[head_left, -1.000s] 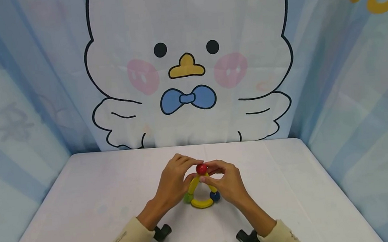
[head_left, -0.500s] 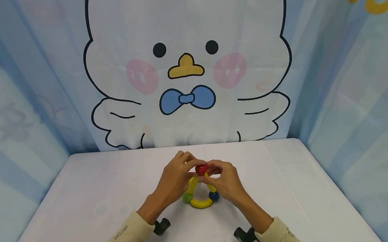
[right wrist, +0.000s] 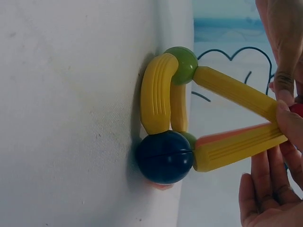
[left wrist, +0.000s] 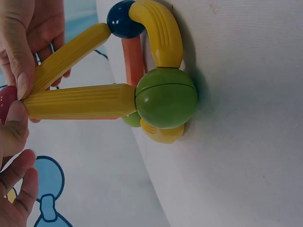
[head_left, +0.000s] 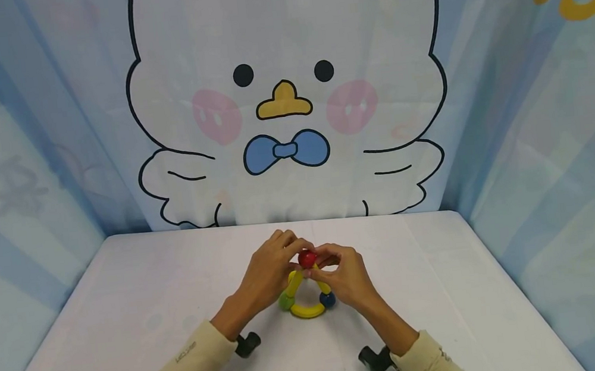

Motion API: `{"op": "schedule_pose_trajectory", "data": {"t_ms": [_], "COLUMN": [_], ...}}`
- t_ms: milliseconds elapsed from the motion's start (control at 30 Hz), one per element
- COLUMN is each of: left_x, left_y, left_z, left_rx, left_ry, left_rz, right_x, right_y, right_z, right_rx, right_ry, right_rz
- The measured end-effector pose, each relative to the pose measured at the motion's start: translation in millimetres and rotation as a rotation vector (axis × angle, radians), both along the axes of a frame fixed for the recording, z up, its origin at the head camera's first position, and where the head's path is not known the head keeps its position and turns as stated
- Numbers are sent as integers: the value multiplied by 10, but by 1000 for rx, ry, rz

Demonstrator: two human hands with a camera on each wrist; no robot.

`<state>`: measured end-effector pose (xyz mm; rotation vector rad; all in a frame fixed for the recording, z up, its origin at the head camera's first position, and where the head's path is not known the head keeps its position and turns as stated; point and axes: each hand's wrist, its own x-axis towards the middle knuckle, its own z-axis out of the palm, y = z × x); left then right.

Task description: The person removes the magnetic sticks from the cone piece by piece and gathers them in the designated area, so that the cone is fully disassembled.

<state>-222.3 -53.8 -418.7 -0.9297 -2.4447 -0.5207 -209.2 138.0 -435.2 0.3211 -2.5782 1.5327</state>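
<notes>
Both hands hold the top of a pyramid of toy balls and rods. Its red ball [head_left: 307, 259] is gripped from the left by my left hand [head_left: 273, 268] and from the right by my right hand [head_left: 346, 273], whose thumb lies where ball and rods meet. From there a straight yellow rod [left wrist: 80, 101] slopes to a green ball [left wrist: 166, 98], and another yellow rod [right wrist: 239, 147] to a blue ball [right wrist: 164, 157]. A curved yellow piece [head_left: 308, 311] joins these two low at the front. Behind are a second green ball [right wrist: 190, 138], partly hidden, and an orange-red rod [left wrist: 134, 59].
The pyramid stands on a white tabletop [head_left: 127, 321]. A curtain with a cartoon bird [head_left: 297, 185] hangs behind the far edge. Black wrist devices, one on the left [head_left: 248, 345] and one on the right [head_left: 374, 359], stick out inward below the cuffs.
My left fingers have bent further round the red ball, and the left thumb has moved in beneath it. The right hand and the pyramid stay nearly in place.
</notes>
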Motion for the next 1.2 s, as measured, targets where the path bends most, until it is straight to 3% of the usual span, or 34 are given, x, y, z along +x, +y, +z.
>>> {"op": "schedule_pose_trajectory", "data": {"t_ms": [400, 800, 1200], "left_x": [28, 58, 86], "left_y": [-6, -71, -342], "left_z": [-112, -183, -208], "left_rx": [147, 305, 341], "left_ry": [-32, -120, -135], "left_rz": [51, 99, 197], "right_x": [-12, -18, -20], "right_y": [14, 7, -10], "right_z": [-13, -24, -22], "right_rx": [-12, -22, -25], "right_ry": [24, 36, 23], "right_rz": [5, 14, 8]}}
